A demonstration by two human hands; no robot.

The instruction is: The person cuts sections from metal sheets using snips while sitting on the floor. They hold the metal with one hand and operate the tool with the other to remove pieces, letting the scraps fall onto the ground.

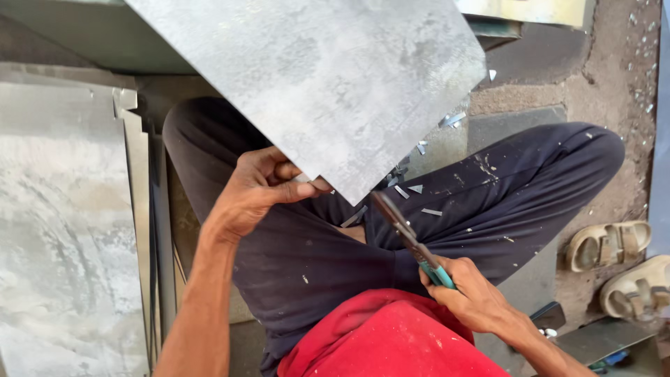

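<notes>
at the far left a stack of grey metal sheets (63, 230) lies flat on the floor, its edges stepped one behind another. just right of it the left hand (255, 192) is closed in a pinch on the lower edge of a large grey metal sheet (328, 77), thumb on top and fingers curled beneath, near the sheet's downward-pointing corner. that sheet is tilted and reaches from the hand up and across to the top of the view, over the person's dark trousers (335, 244). small metal offcuts (417, 188) lie scattered on the trousers and on the floor just under the sheet's corner. below and to the right of that corner, the right hand (471, 297) is wrapped tight around the teal handles of a pair of tin snips (405, 234), whose blades point up toward the corner and sit apart from it. a red shirt (384, 335) fills the bottom centre. at the far right two pale sandals (618, 262) rest on the gritty floor.
</notes>
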